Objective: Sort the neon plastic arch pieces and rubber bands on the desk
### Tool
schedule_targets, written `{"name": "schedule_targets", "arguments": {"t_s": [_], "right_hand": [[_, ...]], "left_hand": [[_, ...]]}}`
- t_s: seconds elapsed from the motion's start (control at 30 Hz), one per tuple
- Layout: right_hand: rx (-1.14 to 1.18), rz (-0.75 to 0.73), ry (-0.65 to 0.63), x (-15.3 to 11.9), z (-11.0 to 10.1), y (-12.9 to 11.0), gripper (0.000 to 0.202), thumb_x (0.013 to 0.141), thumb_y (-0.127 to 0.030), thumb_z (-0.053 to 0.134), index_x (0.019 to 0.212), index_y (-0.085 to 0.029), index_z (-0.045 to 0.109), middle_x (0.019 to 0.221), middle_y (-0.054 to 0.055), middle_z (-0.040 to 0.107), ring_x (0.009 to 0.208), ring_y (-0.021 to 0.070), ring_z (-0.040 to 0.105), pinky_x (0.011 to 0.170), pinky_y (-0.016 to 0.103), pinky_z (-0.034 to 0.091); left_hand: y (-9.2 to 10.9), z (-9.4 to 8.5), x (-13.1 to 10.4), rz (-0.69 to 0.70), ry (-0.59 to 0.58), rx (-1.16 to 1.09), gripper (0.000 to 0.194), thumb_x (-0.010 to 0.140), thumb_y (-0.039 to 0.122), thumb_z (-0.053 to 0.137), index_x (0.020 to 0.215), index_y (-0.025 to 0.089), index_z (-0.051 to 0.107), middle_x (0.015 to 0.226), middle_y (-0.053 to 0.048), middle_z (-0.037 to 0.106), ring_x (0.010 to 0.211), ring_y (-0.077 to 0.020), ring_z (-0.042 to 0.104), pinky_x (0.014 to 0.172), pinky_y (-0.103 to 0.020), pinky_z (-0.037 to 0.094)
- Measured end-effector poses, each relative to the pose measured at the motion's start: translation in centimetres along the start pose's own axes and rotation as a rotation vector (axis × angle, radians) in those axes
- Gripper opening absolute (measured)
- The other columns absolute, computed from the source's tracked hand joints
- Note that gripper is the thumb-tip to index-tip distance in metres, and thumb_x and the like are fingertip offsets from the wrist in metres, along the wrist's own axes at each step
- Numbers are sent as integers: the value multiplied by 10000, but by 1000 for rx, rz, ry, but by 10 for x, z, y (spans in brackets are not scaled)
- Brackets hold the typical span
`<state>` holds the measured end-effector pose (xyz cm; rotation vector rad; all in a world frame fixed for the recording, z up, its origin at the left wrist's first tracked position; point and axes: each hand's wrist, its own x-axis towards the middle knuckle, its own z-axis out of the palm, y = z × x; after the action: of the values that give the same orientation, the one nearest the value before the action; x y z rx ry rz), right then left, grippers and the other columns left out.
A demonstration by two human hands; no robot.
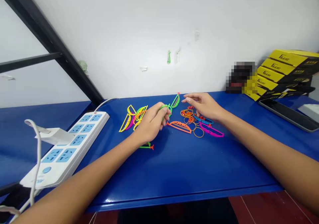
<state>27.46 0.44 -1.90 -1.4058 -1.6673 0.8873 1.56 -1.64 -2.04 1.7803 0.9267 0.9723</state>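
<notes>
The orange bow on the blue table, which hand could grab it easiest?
Probably the right hand: it hovers open just above the orange bow and the rubber bands. The left hand is already pinching a green bow.

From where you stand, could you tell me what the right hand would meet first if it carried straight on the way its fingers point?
Probably the green bow: the right hand points left, fingertips just short of it. Depth is unclear.

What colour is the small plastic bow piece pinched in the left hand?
Green: the small plastic bow piece in the left hand, seen in the head view.
</notes>
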Motion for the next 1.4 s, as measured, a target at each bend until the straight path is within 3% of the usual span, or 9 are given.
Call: {"name": "schedule_targets", "arguments": {"t_s": [0.2,0.37,0.5,0.6,0.87,1.0,1.13,1.27,1.4], "right_hand": [[128,-274,53,-15,13,-14,410,1078,-275,513,1400,-171,743,1420,150,761,864,189,805,590,284,670],[134,-351,13,-25,18,-21,410,1075,-303,587,1451,-194,710,1364,144,783,903,219,829,571,296,658],[-201,-422,115,-19,11,-13,339,1054,-183,522,1231,-149,809,1130,119,845,796,210,803,767,383,655],[-537,-449,177,-11,5,-5,378,995,-86,492,1150,-127,833,1175,150,839,1024,287,798,969,452,593],[-856,-230,59,0,-7,10,185,1027,-257,693,1050,-178,859,1131,127,834,961,282,749,815,382,506],[-826,-248,39,3,-9,14,120,1002,-253,742,997,-199,849,1078,108,822,927,266,729,780,361,468],[-715,-330,129,1,-6,9,102,991,-212,702,959,-189,795,1016,104,802,856,238,691,758,349,449],[-402,-341,181,-5,1,-3,124,986,-290,682,952,-188,744,666,-9,644,585,153,509,628,310,383],[-90,-316,108,-13,10,-14,158,925,-334,747,888,-184,717,597,-50,545,548,119,424,552,285,325]], "left_hand": [[-1,0,1,100,-98,125,367,1121,464,503,1050,174,717,834,-42,702,666,-135,615,576,-244,493],[-2,-1,0,60,-129,51,327,1058,471,639,1055,162,743,748,-23,701,558,-124,611,509,-244,522],[-3,-1,1,-2,-114,-10,297,975,437,749,1041,150,784,742,-47,758,611,-155,697,550,-255,591],[-2,-2,2,-20,-110,15,300,951,446,777,952,146,797,771,-77,792,657,-170,733,559,-251,601],[-3,-2,1,-23,-98,69,342,928,493,797,957,152,803,752,-63,792,658,-183,735,560,-263,602],[-4,-3,2,14,-87,123,330,949,487,777,903,161,796,755,-60,794,669,-193,733,553,-269,574],[-3,-4,2,46,-89,172,314,970,469,757,907,166,810,764,-51,798,689,-196,737,566,-266,554],[-1,-3,0,57,-77,187,300,975,458,755,923,170,821,785,-49,808,683,-188,725,567,-261,530],[-2,-3,0,73,-72,217,288,959,444,764,891,170,819,792,-52,812,673,-181,700,567,-258,496]]}}
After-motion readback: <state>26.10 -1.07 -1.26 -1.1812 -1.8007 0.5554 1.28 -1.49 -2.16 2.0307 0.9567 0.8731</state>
